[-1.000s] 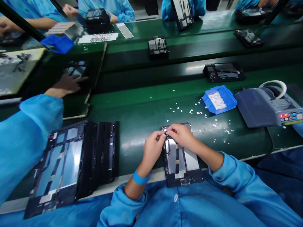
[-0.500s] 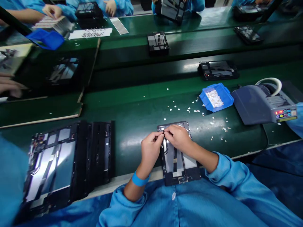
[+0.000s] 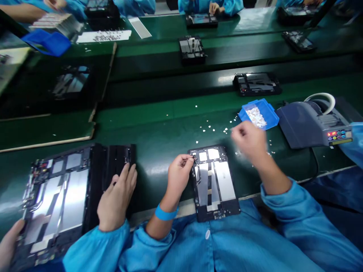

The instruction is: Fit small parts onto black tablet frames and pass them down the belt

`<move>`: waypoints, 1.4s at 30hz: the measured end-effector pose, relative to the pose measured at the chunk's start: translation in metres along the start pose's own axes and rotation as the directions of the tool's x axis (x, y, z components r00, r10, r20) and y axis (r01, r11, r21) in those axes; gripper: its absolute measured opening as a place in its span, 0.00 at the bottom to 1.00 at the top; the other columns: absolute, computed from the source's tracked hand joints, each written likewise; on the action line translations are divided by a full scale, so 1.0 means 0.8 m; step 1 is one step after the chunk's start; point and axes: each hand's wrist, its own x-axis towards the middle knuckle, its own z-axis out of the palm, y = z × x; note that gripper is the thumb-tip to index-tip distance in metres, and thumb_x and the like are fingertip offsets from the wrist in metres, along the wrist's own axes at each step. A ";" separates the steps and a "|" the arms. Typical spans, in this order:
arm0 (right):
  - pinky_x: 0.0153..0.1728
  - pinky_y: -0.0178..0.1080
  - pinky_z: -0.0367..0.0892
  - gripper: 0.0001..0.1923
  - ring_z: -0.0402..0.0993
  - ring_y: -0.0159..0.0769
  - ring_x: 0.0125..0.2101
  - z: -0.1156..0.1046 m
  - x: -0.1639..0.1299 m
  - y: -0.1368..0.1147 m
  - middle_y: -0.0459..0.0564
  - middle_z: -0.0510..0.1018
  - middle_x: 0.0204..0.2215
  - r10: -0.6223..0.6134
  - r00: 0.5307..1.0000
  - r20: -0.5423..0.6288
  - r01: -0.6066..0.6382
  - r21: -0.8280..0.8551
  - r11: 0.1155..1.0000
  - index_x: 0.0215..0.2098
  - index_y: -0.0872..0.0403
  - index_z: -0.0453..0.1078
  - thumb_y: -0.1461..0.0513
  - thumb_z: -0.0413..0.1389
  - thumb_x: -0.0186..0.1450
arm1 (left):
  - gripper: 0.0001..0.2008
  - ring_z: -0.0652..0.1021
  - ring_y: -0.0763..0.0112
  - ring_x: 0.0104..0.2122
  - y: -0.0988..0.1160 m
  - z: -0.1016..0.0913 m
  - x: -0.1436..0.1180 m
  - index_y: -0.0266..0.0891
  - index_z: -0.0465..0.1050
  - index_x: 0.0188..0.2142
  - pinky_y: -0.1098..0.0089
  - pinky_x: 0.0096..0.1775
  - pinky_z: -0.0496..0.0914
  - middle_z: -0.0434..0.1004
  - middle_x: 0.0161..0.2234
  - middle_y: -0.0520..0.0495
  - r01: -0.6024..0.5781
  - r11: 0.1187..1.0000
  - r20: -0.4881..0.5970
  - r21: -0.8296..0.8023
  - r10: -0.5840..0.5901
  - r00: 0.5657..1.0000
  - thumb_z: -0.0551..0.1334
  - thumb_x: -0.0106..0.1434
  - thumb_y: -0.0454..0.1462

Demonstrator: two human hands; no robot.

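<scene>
An opened tablet [image 3: 210, 185], its inside facing up, lies at the bench edge in front of me. Thumb and fingers of my left hand [image 3: 179, 172] are pinched together at its upper left corner; what lies between the fingertips is too small to make out. My right hand [image 3: 251, 141] is off the tablet, in the air just in front of a blue bin [image 3: 272, 117] of small white pieces [image 3: 256, 117]. Motion smears its fingers, which look curled, and I cannot see whether they hold anything.
White scraps [image 3: 226, 130] are strewn on the green bench [image 3: 159, 132]. A grey tape dispenser [image 3: 306, 122] stands at right. On the left, a co-worker's hands [image 3: 116, 200] touch a stack of opened tablets [image 3: 65, 196]. More tablets [image 3: 258, 84] sit farther back; co-workers sit opposite.
My right hand has left the tablet's top and moved right toward the blue bin. My left hand stays at the corner. A co-worker's hands have come onto the stack at left.
</scene>
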 end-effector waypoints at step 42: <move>0.32 0.35 0.57 0.08 0.68 0.33 0.29 0.077 -0.068 -0.075 0.45 0.73 0.26 -0.172 0.945 0.277 0.104 0.244 0.964 0.24 0.52 0.66 0.69 0.54 0.58 | 0.08 0.80 0.68 0.31 -0.003 0.006 -0.011 0.40 0.75 0.35 0.70 0.34 0.72 0.81 0.30 0.50 0.049 0.998 -0.072 -0.042 -0.052 0.996 0.66 0.60 0.42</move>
